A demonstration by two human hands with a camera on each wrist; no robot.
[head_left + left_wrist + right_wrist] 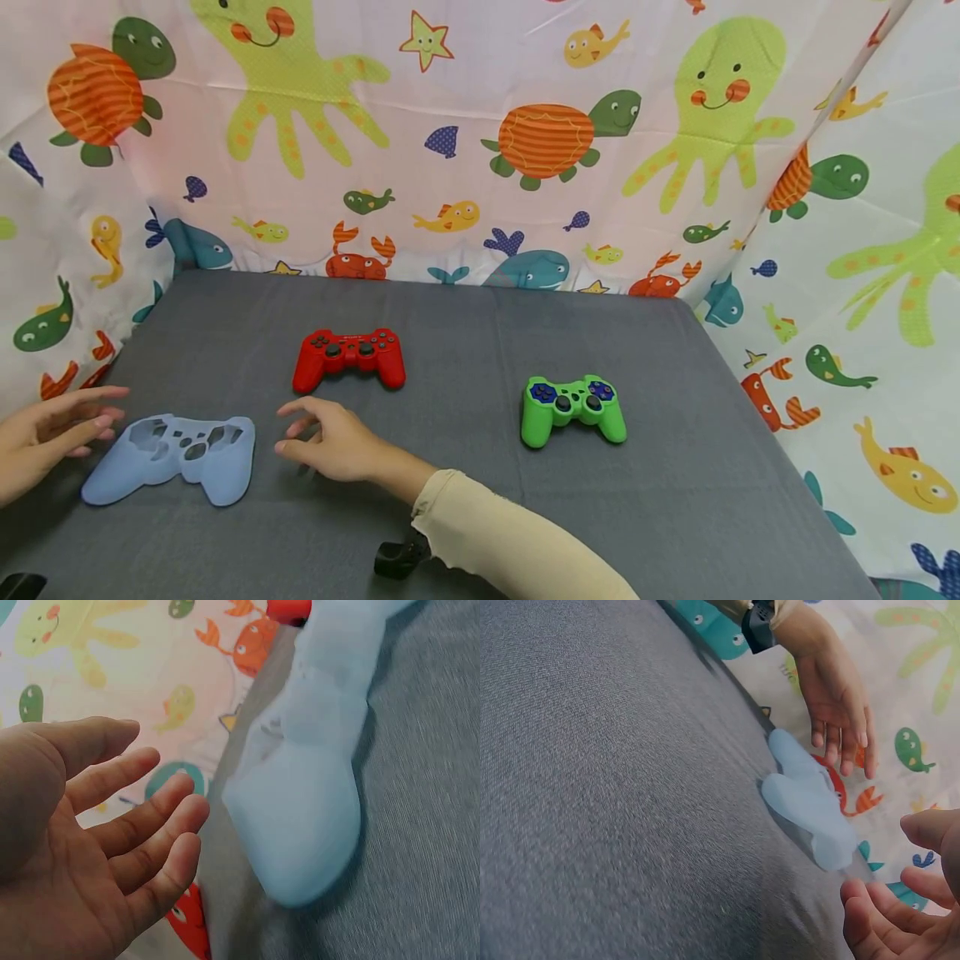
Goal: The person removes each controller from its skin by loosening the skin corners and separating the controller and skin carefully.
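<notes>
Head view shows the pale blue cover (174, 457) lying flat at seven o'clock on the grey table (465, 333), between the spread, empty left hand (47, 433) and right hand (333, 442); gripping both lobes evenly should lift it without folding.

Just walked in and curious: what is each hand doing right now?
Left hand: open, holding nothing, beside the blue controller cover.
Right hand: open, fingers relaxed, holding nothing, beside the cover's other end.

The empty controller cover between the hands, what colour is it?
Pale blue; the controller cover shows best in the head view.
</notes>
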